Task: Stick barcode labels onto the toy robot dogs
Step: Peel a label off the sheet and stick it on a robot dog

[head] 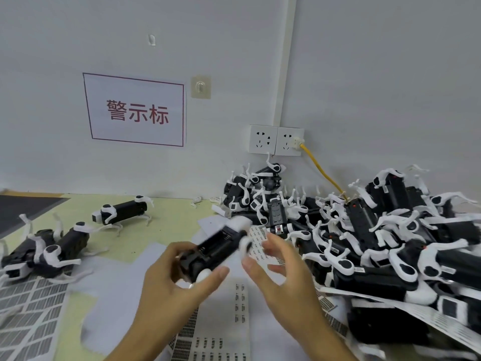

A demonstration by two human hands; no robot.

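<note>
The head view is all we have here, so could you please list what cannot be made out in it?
- Toy robot dog in the left hand: motion-blurred; whether it bears a label cannot be told.
- Right hand: fingertips blurred; any label on them cannot be seen.
- Label sheets: barcode print too small to read; cut off by the bottom edge.
- Pile of dogs: lower ones hidden by upper ones; right edge cuts it.

Toy robot dogs (390,256) black-white; cable (320,166) yellow; sign (136,110) red-lettered.
</note>
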